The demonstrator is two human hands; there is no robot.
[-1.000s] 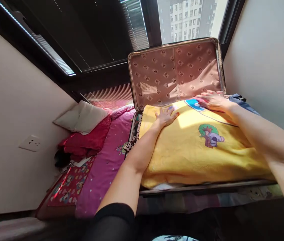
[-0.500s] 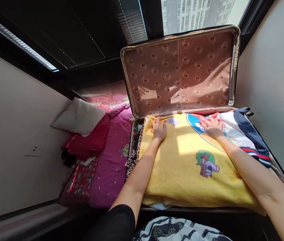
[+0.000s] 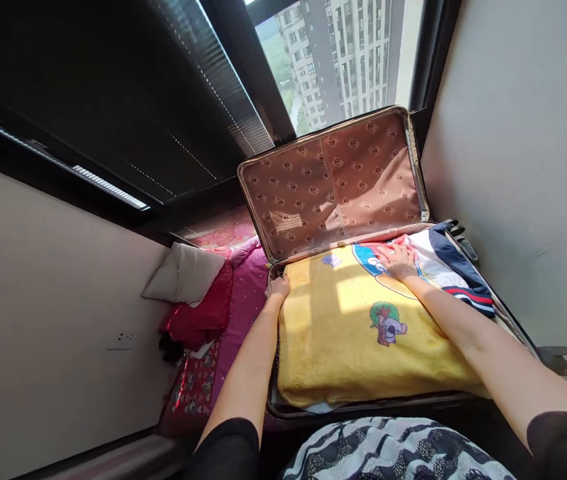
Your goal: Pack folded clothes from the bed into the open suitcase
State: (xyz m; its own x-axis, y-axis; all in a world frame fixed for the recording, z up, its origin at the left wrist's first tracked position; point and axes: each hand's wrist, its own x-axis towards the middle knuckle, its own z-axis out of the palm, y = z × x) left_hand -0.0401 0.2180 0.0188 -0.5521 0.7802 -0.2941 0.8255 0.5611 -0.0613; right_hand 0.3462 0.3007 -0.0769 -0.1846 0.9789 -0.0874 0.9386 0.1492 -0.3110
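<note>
An open suitcase [image 3: 283,408] lies in front of me with its patterned brown lid [image 3: 331,187] raised against the window. A folded yellow blanket [image 3: 358,340] with a koala picture fills it. My left hand [image 3: 278,288] is at the blanket's far left corner by the suitcase rim, fingers curled down over the edge. My right hand [image 3: 397,259] lies flat, fingers spread, on the blanket's far end near a blue cartoon print. A white, navy and red striped garment [image 3: 456,270] sits beside that hand at the right.
A bed with pink bedding [image 3: 236,313], a red cushion [image 3: 198,315] and a white pillow [image 3: 183,273] lies left of the suitcase. Walls close in on both sides. A window [image 3: 338,60] with dark blinds is behind the lid.
My left hand has slid from the blanket's top to its far left corner and curled over the edge. My right hand stays flat on the far end. The view has pulled back.
</note>
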